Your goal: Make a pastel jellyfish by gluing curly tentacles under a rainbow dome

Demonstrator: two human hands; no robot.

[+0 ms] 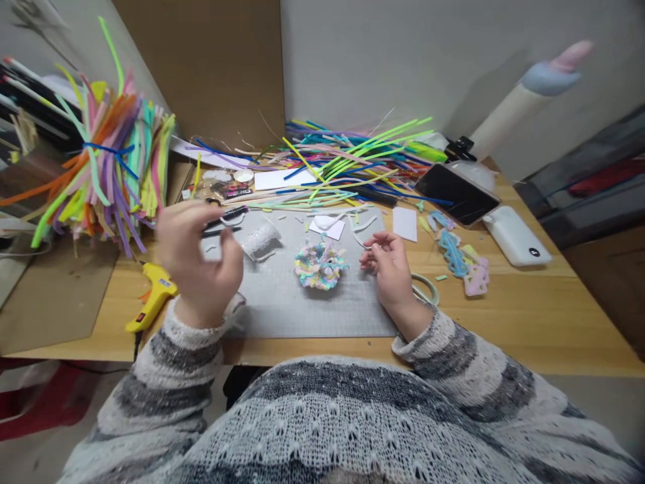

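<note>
Left hand (199, 259) is up over the left edge of the grey cutting mat (272, 302), motion-blurred: fingers curled, thumb standing apart with a moderate gap, nothing visible in it. Right hand (392, 269) is low over the mat's right side, thumb and fingertips drawn narrow at the end of a curved white fuzzy strip (353, 233). Can't tell if that strip is really pinched or my fingers are just in front of it. Ruffled pastel piece (321, 264) sits mid-mat between my hands, touched by neither. Handling notes, my judgement: take the strip close to its end, light pinch, so the bend stays and the pile isn't crushed. Steady the left before bringing it near the ruffles; they look easy to flatten, so support from underneath. Keep the right wrist off the green tape roll (428, 289) just beside it. White textured roll (261, 242) lies near the left fingers, easy to knock. Yellow glue gun (154, 296) is left of that wrist; treat the nozzle as hot.
</note>
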